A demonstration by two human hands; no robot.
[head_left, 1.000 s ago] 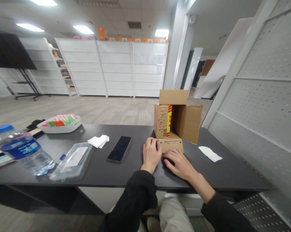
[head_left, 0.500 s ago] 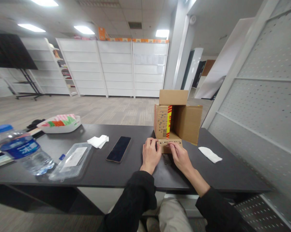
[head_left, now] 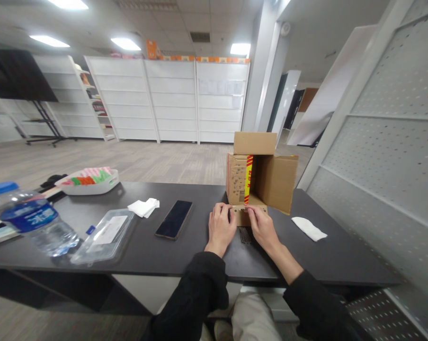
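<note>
An open cardboard box (head_left: 277, 182) stands on its side on the dark table, its mouth towards me. Its front flap (head_left: 242, 218) hangs down and has a row of small holes along the top. My left hand (head_left: 221, 228) grips the flap's left end, fingers bent around it. At the row of holes, the thumb and fingers of my right hand (head_left: 265, 230) are pinched together; whatever is between them is too small to make out. Several thin dark screws or nails (head_left: 245, 235) lie side by side on the table below the flap, between my hands.
Left of my hands lie a phone (head_left: 174, 219), a crumpled tissue (head_left: 144, 207), a clear plastic case (head_left: 105, 237) and a water bottle (head_left: 32, 220). A white basket (head_left: 93, 189) with coloured packets stands behind them. Another tissue (head_left: 308, 228) lies right, near a perforated panel (head_left: 384, 189).
My right hand has moved slightly left and up along the row of holes, its pinched fingertips now closer to my left hand. My left hand stays on the flap.
</note>
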